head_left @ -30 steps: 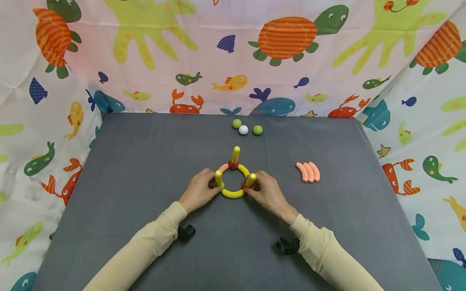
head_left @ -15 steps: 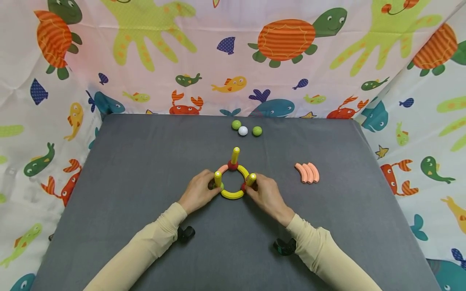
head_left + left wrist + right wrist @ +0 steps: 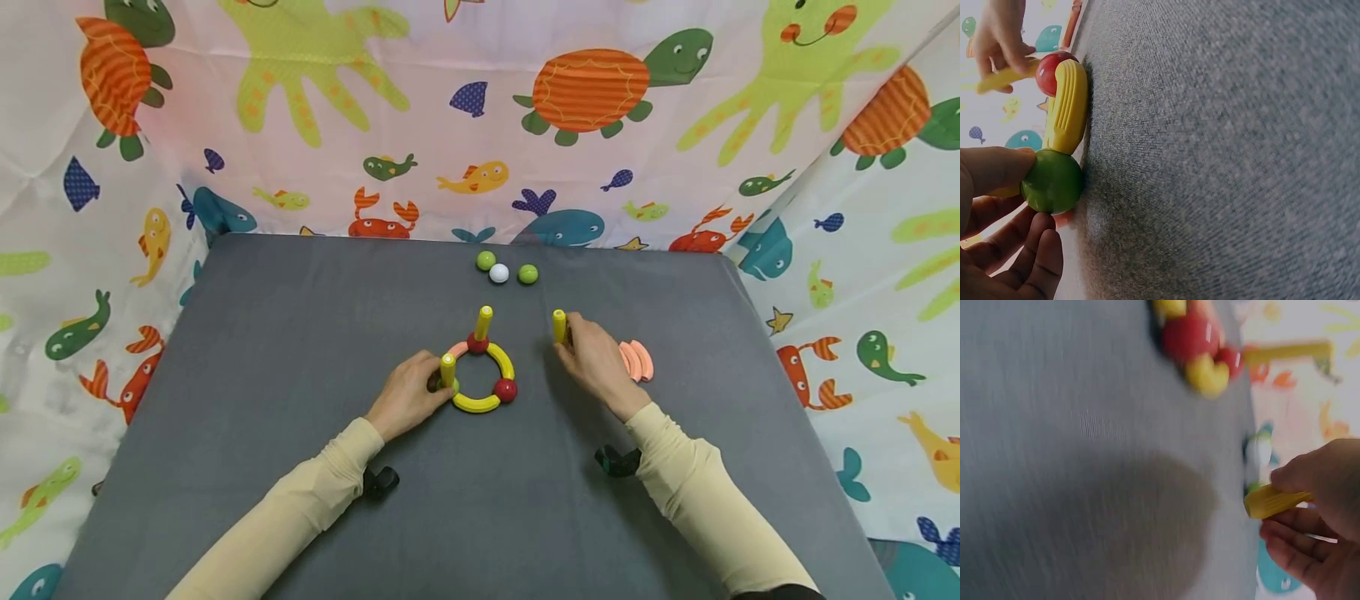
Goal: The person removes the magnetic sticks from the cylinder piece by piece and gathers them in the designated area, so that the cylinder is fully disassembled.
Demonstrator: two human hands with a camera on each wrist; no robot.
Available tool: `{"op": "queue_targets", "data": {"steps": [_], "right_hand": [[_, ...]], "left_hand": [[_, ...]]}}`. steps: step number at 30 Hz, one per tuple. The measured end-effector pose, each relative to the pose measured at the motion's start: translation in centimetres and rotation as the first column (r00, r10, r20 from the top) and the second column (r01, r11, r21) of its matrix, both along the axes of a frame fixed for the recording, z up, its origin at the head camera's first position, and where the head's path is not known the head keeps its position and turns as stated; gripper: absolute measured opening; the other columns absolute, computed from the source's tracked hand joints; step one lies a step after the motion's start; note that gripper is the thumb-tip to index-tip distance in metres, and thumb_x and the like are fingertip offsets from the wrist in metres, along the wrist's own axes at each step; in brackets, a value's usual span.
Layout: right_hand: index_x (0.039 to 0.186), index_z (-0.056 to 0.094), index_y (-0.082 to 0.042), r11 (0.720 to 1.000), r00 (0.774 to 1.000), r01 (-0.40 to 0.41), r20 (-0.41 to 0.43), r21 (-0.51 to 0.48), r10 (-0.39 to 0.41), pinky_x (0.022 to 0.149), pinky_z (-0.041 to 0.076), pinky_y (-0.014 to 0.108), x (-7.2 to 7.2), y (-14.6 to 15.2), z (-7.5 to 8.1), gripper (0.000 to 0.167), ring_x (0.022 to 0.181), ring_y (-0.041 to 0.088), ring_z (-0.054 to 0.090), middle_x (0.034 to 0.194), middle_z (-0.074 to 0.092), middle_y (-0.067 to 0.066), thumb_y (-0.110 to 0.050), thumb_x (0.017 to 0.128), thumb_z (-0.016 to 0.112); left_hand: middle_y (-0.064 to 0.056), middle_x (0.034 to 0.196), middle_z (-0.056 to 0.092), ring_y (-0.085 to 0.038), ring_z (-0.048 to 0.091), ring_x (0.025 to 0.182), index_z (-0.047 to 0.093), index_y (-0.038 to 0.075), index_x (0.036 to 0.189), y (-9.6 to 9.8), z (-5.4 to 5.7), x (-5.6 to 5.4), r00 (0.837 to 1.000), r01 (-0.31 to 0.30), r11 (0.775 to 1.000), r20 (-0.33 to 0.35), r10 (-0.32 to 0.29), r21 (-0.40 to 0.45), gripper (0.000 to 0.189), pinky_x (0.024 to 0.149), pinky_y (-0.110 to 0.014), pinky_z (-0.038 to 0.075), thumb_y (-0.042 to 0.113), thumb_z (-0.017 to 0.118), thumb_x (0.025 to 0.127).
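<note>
A ring of curved yellow rods (image 3: 477, 405), one curved pink rod (image 3: 457, 348) and balls lies mid-table. Yellow sticks stand up from its far red ball (image 3: 477, 342) and from its left green ball (image 3: 1052, 181). My left hand (image 3: 408, 390) pinches that green ball between thumb and fingers. The right red ball (image 3: 506, 389) has no stick in it. To the right of the ring, my right hand (image 3: 597, 358) holds a straight yellow stick (image 3: 559, 326) above the table. In the right wrist view, thumb and fingers grip this stick (image 3: 1272, 501), its lower end pointing at the cloth.
Behind the ring lie two green balls (image 3: 528, 274) and a white ball (image 3: 498, 273). Several curved pink rods (image 3: 637, 361) lie just right of my right hand, partly hidden by it. A printed cloth (image 3: 420, 100) hangs along the table's back and sides.
My right hand has pulled the yellow stick off the ring's right red ball and carried it to the right and away from me. The left hand has stayed at the green ball.
</note>
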State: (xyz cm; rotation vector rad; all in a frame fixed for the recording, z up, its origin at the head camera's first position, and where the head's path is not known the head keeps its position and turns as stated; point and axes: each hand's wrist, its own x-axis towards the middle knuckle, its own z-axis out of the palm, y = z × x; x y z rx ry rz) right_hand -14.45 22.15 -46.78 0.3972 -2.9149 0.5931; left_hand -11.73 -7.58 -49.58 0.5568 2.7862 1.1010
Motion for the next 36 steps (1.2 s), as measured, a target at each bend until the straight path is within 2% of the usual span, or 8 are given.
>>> {"op": "queue_targets", "data": {"steps": [3,8,13,20,26,31,34,36], "right_hand": [[0.110,0.059,0.001,0.995,0.998,-0.013,-0.067,0.102,0.020,0.067,0.053,0.046,-1.3,1.3,-0.4,0.029,0.077,0.031,0.063,0.089,0.065,0.016,-0.009,0.087,0.073],[0.100,0.071,-0.002,0.963,0.985,-0.057,-0.145,0.265,0.098,0.069,0.051,0.046,-2.9,2.2,-1.3,0.012,0.076,0.032,0.060,0.085,0.063,0.014,-0.002,0.089,0.066],[0.094,0.073,-0.002,0.918,0.977,-0.112,-0.127,0.382,0.172,0.072,0.051,0.045,-3.8,2.3,-2.2,0.012,0.076,0.031,0.060,0.083,0.063,0.014,0.004,0.087,0.065],[0.088,0.074,-0.004,0.874,0.969,-0.096,-0.154,0.476,0.191,0.070,0.051,0.043,-4.0,1.8,-3.1,0.006,0.075,0.030,0.059,0.080,0.062,0.013,-0.001,0.084,0.070],[0.103,0.071,0.000,0.900,0.955,-0.076,-0.227,0.429,0.190,0.068,0.050,0.045,-3.4,1.4,-2.2,0.017,0.077,0.034,0.059,0.085,0.063,0.018,0.003,0.087,0.065],[0.107,0.070,-0.001,0.967,0.944,-0.174,-0.248,0.185,0.217,0.067,0.052,0.041,0.0,-1.2,-0.7,0.023,0.074,0.027,0.060,0.090,0.064,0.014,0.001,0.084,0.068],[0.108,0.071,-0.004,0.950,0.929,-0.305,-0.198,0.062,0.311,0.065,0.053,0.035,2.4,-3.3,-0.9,0.023,0.074,0.019,0.061,0.094,0.064,0.009,-0.007,0.085,0.071],[0.108,0.071,-0.009,0.933,0.918,-0.357,-0.168,0.041,0.359,0.063,0.053,0.032,3.6,-4.4,-1.5,0.021,0.073,0.015,0.060,0.096,0.063,0.007,-0.012,0.087,0.072]], "left_hand": [[-0.002,0.084,0.057,-0.012,0.048,0.072,0.067,0.013,0.089,-0.2,0.1,0.2,1.000,-0.007,1.000,0.007,0.007,-0.008,0.014,0.065,-0.026,0.041,0.020,0.078,0.084],[-0.001,0.084,0.057,-0.012,0.049,0.072,0.067,0.013,0.089,-0.2,0.1,0.3,1.000,-0.006,1.000,0.007,0.006,-0.008,0.013,0.066,-0.026,0.042,0.020,0.077,0.084],[-0.001,0.084,0.057,-0.011,0.049,0.072,0.067,0.013,0.088,-0.2,-0.1,0.5,1.000,-0.013,1.000,0.011,0.013,-0.002,0.013,0.066,-0.026,0.042,0.019,0.078,0.084],[-0.001,0.083,0.057,-0.011,0.049,0.071,0.067,0.013,0.089,-0.1,-0.2,0.3,1.000,-0.016,1.000,0.000,0.016,0.002,0.013,0.065,-0.026,0.042,0.019,0.078,0.084],[-0.001,0.083,0.057,-0.010,0.049,0.071,0.067,0.012,0.089,-0.2,-0.1,0.0,1.000,-0.007,1.000,-0.011,0.007,-0.004,0.014,0.065,-0.025,0.041,0.019,0.078,0.084],[-0.002,0.085,0.057,-0.012,0.050,0.073,0.067,0.011,0.092,0.0,-0.1,-0.1,1.000,0.000,1.000,-0.020,0.000,-0.003,0.015,0.066,-0.025,0.042,0.018,0.077,0.084],[-0.002,0.085,0.057,-0.013,0.050,0.073,0.066,0.012,0.089,0.1,-0.2,0.1,0.999,-0.004,1.000,-0.032,0.004,-0.007,0.014,0.066,-0.026,0.042,0.019,0.077,0.084],[-0.003,0.085,0.057,-0.013,0.050,0.073,0.065,0.012,0.087,0.2,-0.3,0.4,0.999,-0.008,1.000,-0.039,0.008,-0.012,0.015,0.065,-0.026,0.042,0.019,0.078,0.084]]}}
